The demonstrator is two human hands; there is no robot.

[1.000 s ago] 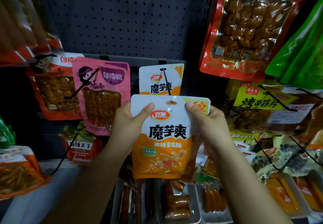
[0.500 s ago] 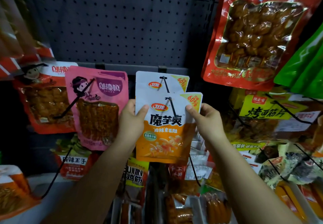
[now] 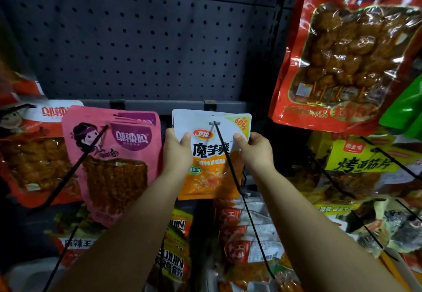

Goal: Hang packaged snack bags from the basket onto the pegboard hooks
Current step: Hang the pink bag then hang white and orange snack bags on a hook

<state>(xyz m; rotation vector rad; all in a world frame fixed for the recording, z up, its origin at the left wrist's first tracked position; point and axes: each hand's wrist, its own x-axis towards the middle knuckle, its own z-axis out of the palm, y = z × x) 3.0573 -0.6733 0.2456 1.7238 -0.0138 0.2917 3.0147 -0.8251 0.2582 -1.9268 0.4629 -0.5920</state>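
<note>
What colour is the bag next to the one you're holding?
Pink, in the head view.

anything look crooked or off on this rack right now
Nothing stands out. The white and orange snack bag sits threaded on its black hook, held by the left hand and right hand.

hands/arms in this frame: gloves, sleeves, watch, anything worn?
Nothing worn that shows. The left hand and the right hand are bare, no gloves, and no rings or watch are visible. Both forearms are bare to the bottom edge of the picture, with no sleeve or cuff in view. The thumbnails look short and unpainted.
</note>
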